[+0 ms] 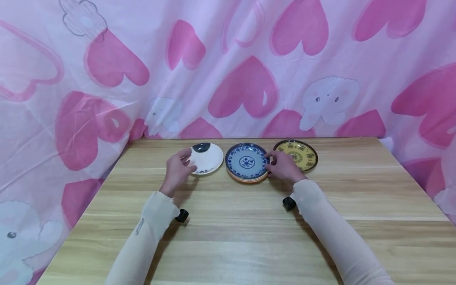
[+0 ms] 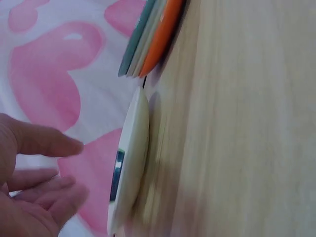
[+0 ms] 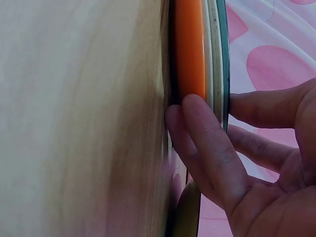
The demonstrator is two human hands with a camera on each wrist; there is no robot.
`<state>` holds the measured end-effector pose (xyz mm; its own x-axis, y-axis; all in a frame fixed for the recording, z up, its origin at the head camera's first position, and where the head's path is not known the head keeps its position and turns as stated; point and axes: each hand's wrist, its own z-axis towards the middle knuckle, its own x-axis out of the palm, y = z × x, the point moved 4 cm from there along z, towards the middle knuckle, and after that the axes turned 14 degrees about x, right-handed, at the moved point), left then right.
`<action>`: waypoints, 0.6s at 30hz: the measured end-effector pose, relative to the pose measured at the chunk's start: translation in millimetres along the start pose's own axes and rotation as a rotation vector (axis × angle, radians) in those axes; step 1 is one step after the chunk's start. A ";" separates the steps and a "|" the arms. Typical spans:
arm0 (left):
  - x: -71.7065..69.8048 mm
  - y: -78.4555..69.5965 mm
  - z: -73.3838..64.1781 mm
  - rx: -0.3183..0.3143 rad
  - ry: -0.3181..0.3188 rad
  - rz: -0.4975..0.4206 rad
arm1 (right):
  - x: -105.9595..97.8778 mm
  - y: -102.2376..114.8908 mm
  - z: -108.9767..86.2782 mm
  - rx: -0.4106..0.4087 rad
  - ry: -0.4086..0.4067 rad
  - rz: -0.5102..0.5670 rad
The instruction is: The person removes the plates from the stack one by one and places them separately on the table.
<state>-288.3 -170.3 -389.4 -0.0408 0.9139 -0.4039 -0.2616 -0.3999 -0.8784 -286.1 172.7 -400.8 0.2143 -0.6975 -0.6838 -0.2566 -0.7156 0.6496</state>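
Observation:
A stack of plates (image 1: 246, 161) stands near the table's far edge, with a blue-and-white patterned plate on top and an orange one (image 3: 190, 49) at the bottom. My right hand (image 1: 284, 165) pinches the stack's right edge, thumb at the top rim and fingers against the orange plate's side. To the left lies a white plate (image 1: 208, 159) with a dark patch near its rim. Beside it is my left hand (image 1: 177, 168); in the left wrist view its spread fingers (image 2: 49, 143) hold nothing and stay apart from the white plate's surface.
A yellow plate (image 1: 299, 154) with a dark rim lies right of the stack, partly behind my right hand. All the plates are on a wooden table (image 1: 235, 229). A pink heart-patterned cloth (image 1: 246, 87) hangs behind the table.

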 end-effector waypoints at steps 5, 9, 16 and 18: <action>15.5 -10.1 4.7 0.063 0.058 -0.048 | -0.1 -0.7 0.5 -0.020 -0.003 -0.014; 30.6 -13.8 5.1 0.060 0.108 -0.071 | 2.3 0.0 0.0 -0.020 -0.002 -0.008; 59.8 -22.1 7.7 0.052 0.247 -0.044 | 4.3 2.4 1.2 0.003 0.005 0.030; 67.8 -22.6 6.3 0.037 0.290 -0.030 | 5.1 2.6 0.7 0.006 0.003 0.046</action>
<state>-291.3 -98.9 -395.3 0.2437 0.8649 -0.4388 -0.2941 -0.3652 -0.8832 -286.3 167.3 -402.9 0.2051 -0.7300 -0.6520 -0.2721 -0.6824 0.6785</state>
